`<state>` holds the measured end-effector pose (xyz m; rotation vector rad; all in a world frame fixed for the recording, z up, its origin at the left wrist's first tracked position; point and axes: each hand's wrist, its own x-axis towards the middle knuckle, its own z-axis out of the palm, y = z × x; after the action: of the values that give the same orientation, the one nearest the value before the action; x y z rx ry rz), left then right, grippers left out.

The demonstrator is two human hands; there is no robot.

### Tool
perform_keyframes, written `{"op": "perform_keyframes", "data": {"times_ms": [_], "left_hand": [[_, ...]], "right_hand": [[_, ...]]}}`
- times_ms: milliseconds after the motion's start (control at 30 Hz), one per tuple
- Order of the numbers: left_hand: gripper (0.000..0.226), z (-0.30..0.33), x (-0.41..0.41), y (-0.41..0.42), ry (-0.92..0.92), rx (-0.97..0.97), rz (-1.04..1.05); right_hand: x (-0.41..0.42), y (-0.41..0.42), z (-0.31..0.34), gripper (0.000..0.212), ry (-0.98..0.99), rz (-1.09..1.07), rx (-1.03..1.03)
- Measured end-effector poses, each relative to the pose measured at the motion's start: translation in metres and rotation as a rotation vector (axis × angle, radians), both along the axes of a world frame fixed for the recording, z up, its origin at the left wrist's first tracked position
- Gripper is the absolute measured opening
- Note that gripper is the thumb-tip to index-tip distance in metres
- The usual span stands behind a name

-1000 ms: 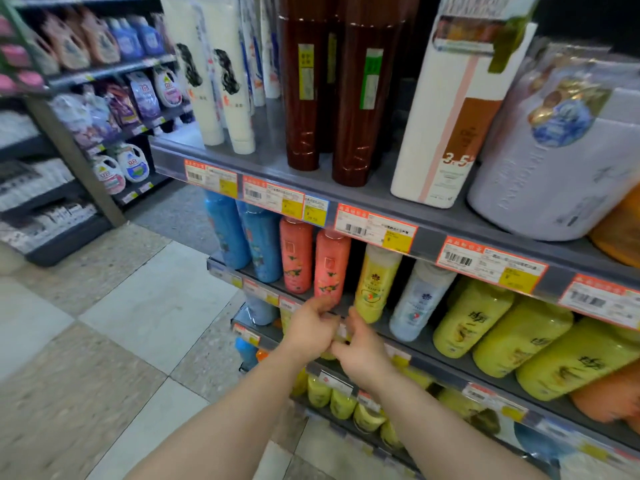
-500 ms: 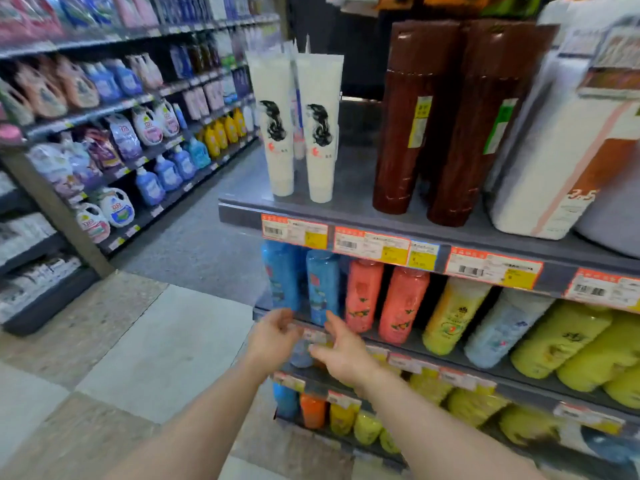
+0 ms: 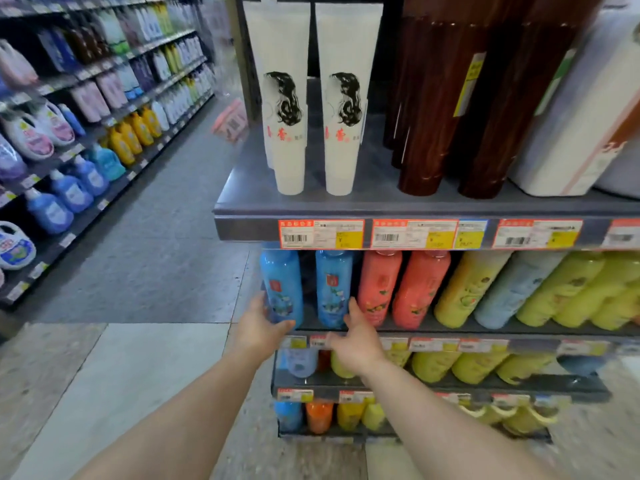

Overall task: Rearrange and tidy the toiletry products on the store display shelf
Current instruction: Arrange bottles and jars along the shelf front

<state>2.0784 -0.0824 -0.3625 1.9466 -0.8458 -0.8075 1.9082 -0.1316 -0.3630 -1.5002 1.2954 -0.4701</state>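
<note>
Blue bottles (image 3: 282,289) stood at the shelf's (image 3: 450,332) left end. Left hand (image 3: 258,329) gripped the outermost low down; right hand (image 3: 356,341) reached open beside its neighbour. Smooth, likely slippery; best gripped around the body.

Even, fairly bright store light falls from above, so the tall white plastic tubes (image 3: 292,98) look washed out and the recesses under the grey metal shelf boards (image 3: 381,206) lie in shadow. The wide lens bends the far-left aisle shelving (image 3: 69,133), which is smeared with blur, as are the lowest yellow bottles (image 3: 502,414). Faint glare streaks the dark brown glossy bottles (image 3: 433,98).
</note>
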Motion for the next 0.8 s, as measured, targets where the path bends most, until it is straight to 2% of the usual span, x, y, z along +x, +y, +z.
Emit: {"op": "perform_keyframes", "data": {"times_ms": [233,467,800], "left_hand": [[0.044,-0.009,0.007,-0.009,-0.038,-0.007,-0.052],[0.043,-0.016,0.014,-0.014,-0.116,0.033,-0.082],[0.048,-0.019,0.018,-0.022,-0.097,0.034,-0.093]], "right_hand": [[0.006,0.001,0.001,0.086,0.005,-0.03,0.0],[0.011,0.006,-0.001,0.087,0.018,-0.051,0.007],[0.009,0.008,-0.002,0.082,-0.042,-0.05,0.071]]}}
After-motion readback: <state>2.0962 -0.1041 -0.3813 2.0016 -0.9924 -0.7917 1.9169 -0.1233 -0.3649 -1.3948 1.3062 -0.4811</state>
